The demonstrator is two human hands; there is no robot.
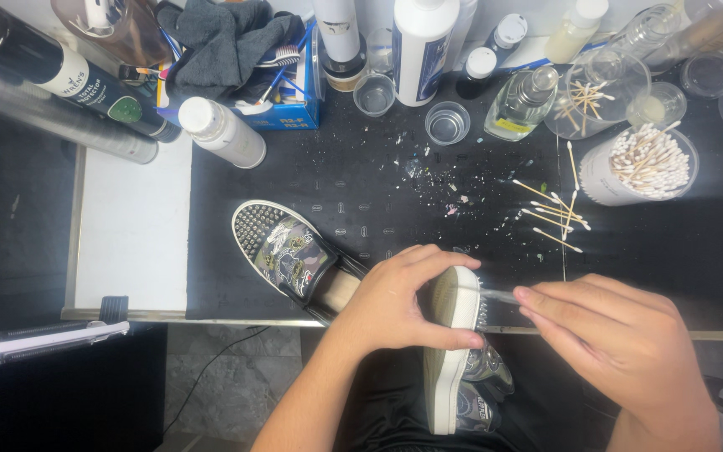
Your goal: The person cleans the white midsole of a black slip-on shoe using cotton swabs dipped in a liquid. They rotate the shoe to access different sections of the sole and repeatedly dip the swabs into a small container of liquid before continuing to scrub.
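My left hand (399,303) grips a slip-on shoe (451,356) turned on its side, its white sole facing left and its studded toe up. My right hand (621,339) pinches a thin clear stick-like tool (499,295) whose tip touches the studded toe of that shoe. The matching shoe (288,249), with a camouflage pattern and a studded toe, lies on the black mat (361,180) just left of my left hand.
A tub of cotton swabs (642,163) stands at the right, with loose used swabs (556,219) beside it. Bottles (418,46), small clear cups (448,122), a spray bottle (522,102) and a blue box with a grey cloth (228,42) line the back edge. Flecks of debris dot the mat.
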